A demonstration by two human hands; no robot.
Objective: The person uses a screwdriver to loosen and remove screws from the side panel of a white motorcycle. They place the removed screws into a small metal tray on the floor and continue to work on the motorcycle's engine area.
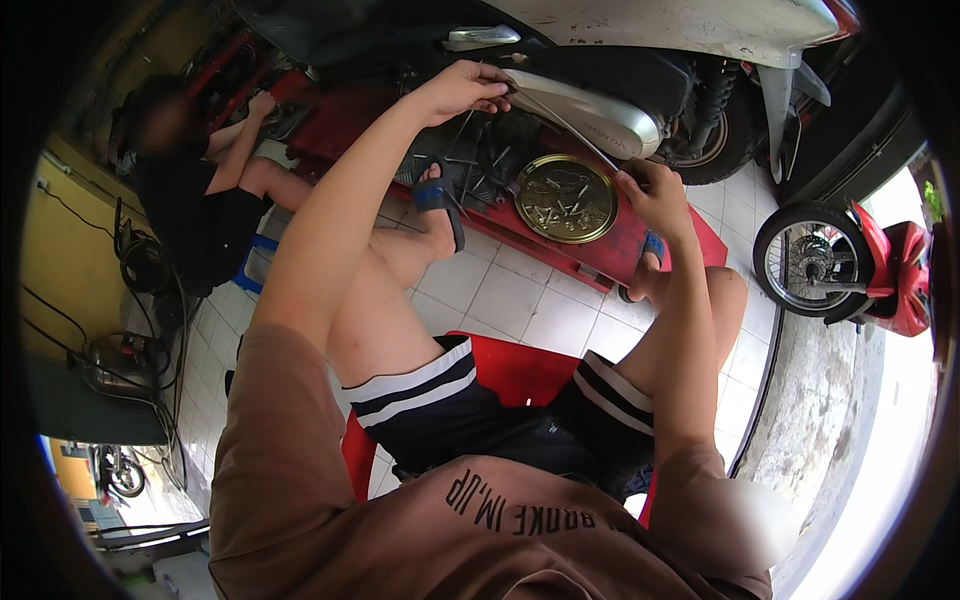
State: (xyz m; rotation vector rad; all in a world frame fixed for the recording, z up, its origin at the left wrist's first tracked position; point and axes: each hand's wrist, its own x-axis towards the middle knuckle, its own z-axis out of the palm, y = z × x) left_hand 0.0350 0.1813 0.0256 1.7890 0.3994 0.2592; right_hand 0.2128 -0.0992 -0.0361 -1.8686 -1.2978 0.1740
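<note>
A long, thin, greyish rod-like piece [565, 122] stretches slantwise between my hands, in front of the scooter's silver engine cover [600, 118]. My left hand [462, 93] pinches its upper left end near the cover's front. At the lower right end, the closed fingers of my right hand [655, 195] grip it. Its exact kind is too fine to make out. Below it, a round gold-coloured tray [522, 212] holds several small bolts and metal parts. The tray rests on a red work platform [545, 254], between my sandalled feet.
Several tools [487, 180] lie on the platform left of the tray. The scooter's rear wheel [735, 150] stands behind my right hand. On the left another person [215, 190] sits near a blue stool [260, 262]. A red motorbike [850, 262] is at the right.
</note>
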